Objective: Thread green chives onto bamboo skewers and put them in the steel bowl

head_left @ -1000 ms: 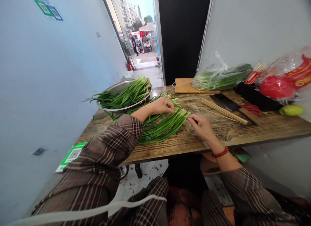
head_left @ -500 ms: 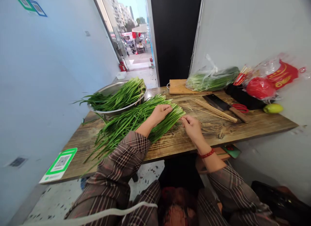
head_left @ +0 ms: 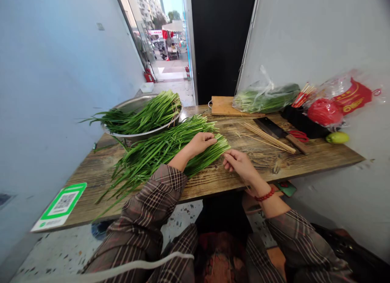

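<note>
Long green chives [head_left: 158, 151] lie across the wooden table [head_left: 195, 187], their pale cut ends pointing right. My left hand [head_left: 201, 143] rests on the chives near those ends, fingers closed around some stalks. Beside the tips, my right hand [head_left: 239, 163] is pinched on a thin bamboo skewer [head_left: 246, 184], which slants down beneath the palm toward the wrist. More chives [head_left: 155, 112] fill a metal basin [head_left: 140, 134] behind the pile.
To the right lie loose bamboo skewers [head_left: 268, 137], a cleaver [head_left: 276, 130], red scissors [head_left: 299, 135] and a yellow-green fruit [head_left: 337, 137]. Bagged greens [head_left: 265, 99] rest on a cutting board [head_left: 222, 106]. A QR card [head_left: 62, 206] is at the left front.
My right hand has moved slightly left and down, its fingers more curled. My left hand stays on the chives. The whole view has shifted a little.
</note>
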### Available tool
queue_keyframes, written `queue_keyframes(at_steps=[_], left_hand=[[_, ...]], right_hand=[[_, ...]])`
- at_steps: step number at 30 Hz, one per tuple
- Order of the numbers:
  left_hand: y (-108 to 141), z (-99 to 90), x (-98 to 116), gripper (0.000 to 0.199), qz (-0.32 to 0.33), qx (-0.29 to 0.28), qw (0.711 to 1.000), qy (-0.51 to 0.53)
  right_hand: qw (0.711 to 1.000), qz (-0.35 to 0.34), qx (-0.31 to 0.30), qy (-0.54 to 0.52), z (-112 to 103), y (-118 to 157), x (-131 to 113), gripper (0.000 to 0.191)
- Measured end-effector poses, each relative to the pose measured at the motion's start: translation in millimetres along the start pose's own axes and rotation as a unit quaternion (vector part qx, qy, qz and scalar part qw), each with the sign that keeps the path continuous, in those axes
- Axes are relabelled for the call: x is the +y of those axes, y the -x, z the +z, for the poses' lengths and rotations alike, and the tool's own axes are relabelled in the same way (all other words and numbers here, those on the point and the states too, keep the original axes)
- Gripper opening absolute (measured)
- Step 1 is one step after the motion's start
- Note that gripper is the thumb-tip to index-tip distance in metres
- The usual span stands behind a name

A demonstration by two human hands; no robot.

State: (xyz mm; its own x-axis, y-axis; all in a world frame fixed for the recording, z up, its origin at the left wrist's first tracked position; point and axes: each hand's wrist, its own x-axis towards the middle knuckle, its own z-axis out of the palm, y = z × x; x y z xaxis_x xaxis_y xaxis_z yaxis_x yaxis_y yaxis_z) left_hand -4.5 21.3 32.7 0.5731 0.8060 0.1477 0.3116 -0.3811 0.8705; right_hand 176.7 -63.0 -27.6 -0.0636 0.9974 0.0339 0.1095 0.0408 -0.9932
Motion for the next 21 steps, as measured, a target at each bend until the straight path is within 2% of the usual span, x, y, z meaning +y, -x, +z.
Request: queue_keyframes(at_steps=[2,5,7,9,14,17,21], left_hand=[[0,-0.6,-1,0.031,0.000,-0.006,1.000,0.005],[0,2.6,-6,0.032,0.003,-0.022,1.000,-0.001],[-2,6.9,-11,0.031,0.008,-0.040,0.999,0.000],[-4,11.5,-16,0.027,0.009,-0.045,0.999,0.017],[-7,18.5,-30,0.021,-0.031,0.033,0.997,0.060],[-6,20.1,-36,0.020,-0.041,0.072,0.994,0.072],[-4,24.3,-39,0.017,-0.036,0.082,0.993,0.081]], right_hand=[[0.999,-0.016,-0.026,0.040,-11,-2,1,0.033],[0.996,-0.053,0.033,0.068,-25,-14,2,0.038],[0.990,-0.099,0.046,0.088,-26,-26,1,0.039],[0.980,-0.139,0.033,0.138,-21,-38,-2,0.037],[0.949,-0.180,0.060,0.253,3,-59,-9,0.032],[0.946,-0.175,0.078,0.260,11,-67,-5,0.032],[0.950,-0.197,0.071,0.233,11,-69,0,0.027]])
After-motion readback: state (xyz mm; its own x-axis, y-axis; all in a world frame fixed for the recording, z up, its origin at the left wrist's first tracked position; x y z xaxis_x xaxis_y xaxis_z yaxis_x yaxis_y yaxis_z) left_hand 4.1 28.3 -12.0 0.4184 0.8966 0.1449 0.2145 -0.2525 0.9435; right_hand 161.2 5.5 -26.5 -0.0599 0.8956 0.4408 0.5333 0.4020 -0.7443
